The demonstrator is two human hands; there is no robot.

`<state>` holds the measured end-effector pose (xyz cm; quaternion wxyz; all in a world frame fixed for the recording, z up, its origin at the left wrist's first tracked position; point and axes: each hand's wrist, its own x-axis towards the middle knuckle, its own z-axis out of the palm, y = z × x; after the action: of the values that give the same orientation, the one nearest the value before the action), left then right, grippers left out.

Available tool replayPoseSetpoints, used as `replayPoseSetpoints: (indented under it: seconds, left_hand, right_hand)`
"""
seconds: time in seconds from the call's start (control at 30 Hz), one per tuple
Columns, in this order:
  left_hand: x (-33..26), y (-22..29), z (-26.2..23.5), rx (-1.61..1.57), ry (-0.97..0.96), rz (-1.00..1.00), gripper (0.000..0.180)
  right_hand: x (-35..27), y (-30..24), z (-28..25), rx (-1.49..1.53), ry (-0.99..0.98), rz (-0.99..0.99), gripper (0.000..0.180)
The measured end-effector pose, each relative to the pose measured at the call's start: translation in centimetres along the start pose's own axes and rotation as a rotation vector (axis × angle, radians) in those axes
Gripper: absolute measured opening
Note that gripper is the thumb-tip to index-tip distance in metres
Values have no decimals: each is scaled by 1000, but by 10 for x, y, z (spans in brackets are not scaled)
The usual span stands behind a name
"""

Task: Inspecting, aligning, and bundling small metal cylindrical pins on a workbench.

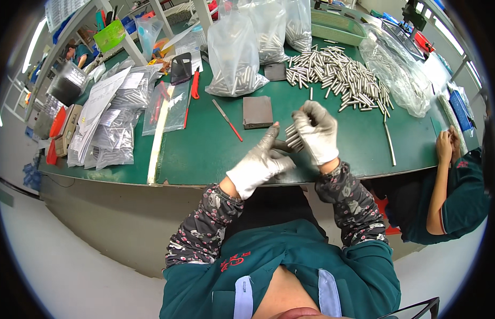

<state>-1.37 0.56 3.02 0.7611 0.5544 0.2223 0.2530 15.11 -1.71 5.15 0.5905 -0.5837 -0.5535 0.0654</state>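
Both my hands wear grey-white gloves and meet over the front edge of the green table point(205, 149). My right hand point(317, 132) grips a bundle of short metal rods point(292, 136), their ends pointing left. My left hand point(261, 162) is closed beside it, thumb raised, touching the rods from below. A large loose pile of the same metal rods point(338, 74) lies on the table beyond my hands. A dark grey square block point(257, 111) rests just past my left hand.
Clear bags of rods point(234, 53) stand at the back. A red-handled file point(227, 120), stacked bagged parts and papers point(112, 122) lie left. A green basket point(335, 26) is far back. Another person's hands point(447, 143) rest at the right edge.
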Motion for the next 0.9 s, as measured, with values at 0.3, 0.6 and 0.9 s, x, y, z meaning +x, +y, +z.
replayPoseSetpoints:
  seconds: [0.3, 0.6, 0.9]
  left_hand:
    - [26, 0, -52, 1388, 654, 431, 45]
    - [23, -22, -58, 1441, 493, 494, 41]
    - [23, -22, -64, 1241, 476, 516, 39]
  right_hand:
    - [-4, 24, 4, -781, -509, -363, 15]
    - [53, 27, 47, -121, -299, -113, 11]
    - [65, 37, 97, -596, -519, -544, 11]
